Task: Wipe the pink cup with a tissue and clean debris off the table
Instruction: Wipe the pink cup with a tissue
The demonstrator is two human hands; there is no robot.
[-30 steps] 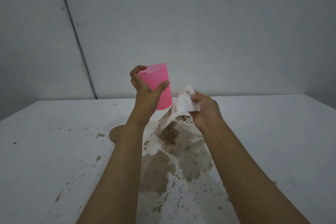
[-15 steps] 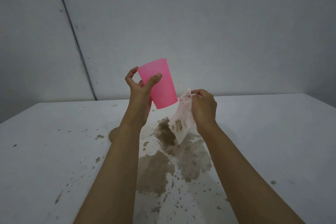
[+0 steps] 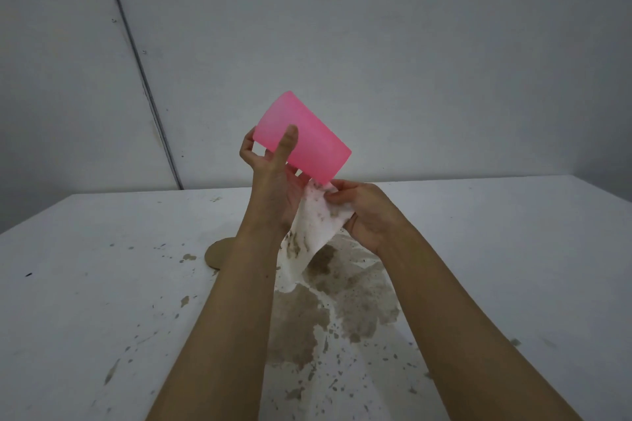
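My left hand point(image 3: 273, 181) holds the pink cup point(image 3: 309, 140) in the air above the table, tilted with its mouth pointing down to the right. My right hand point(image 3: 366, 212) pinches a white tissue point(image 3: 313, 232), stained brown, just under the cup's rim; the tissue hangs down between my two wrists. Below them, brown wet stains and specks of debris point(image 3: 342, 301) cover the white table point(image 3: 102, 284).
A flat tan round piece point(image 3: 219, 255) lies on the table left of my left forearm. Small brown specks point(image 3: 186, 258) scatter over the table's left and front. A grey wall with a dark vertical seam point(image 3: 143, 79) rises behind the table.
My left hand has tipped the cup further over, its mouth now low to the right. My right hand has brought the tissue up under the cup's rim.
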